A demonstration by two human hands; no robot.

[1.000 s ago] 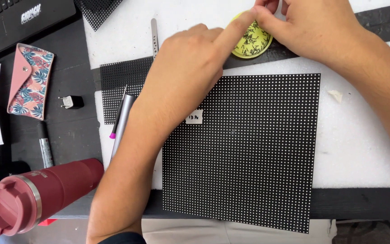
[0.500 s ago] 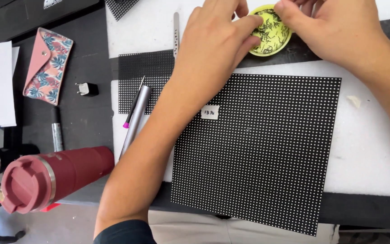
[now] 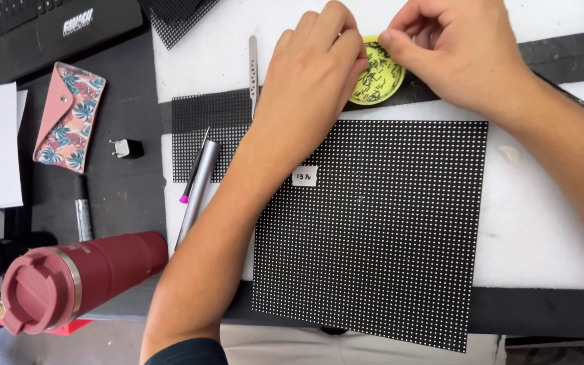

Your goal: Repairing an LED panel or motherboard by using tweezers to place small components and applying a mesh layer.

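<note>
Two bare hands meet over a small round yellow-green dish [image 3: 375, 80] filled with tiny dark parts, at the far edge of the work surface. The left hand [image 3: 312, 81] lies curled beside the dish, its fingertips touching the left rim as if to steady it. The right hand [image 3: 457, 57] has its thumb and forefinger drawn together in a pinch at the dish's upper right edge; whether a part sits between them cannot be told, since the fingers hide the spot. By the look of it, the step in hand is picking a small part out of the dish, and a clean lift would call for a fine, steady pinch while the other hand keeps the dish from sliding.

Just below both wrists lies a large square black panel [image 3: 380, 230] covered in a grid of white dots, with a small white label [image 3: 304, 176] near its upper left corner. A smaller strip of black mesh [image 3: 201, 132] lies to its left, partly under the left forearm. Metal tweezers [image 3: 253, 71] lie just left of the left hand, and a silver pen-shaped tool with a pink tip [image 3: 196, 184] lies beside the forearm. Farther out are a dark red insulated bottle [image 3: 76, 280] on its side, a pink floral pouch [image 3: 69, 115] and a black laptop [image 3: 42, 30]
</note>
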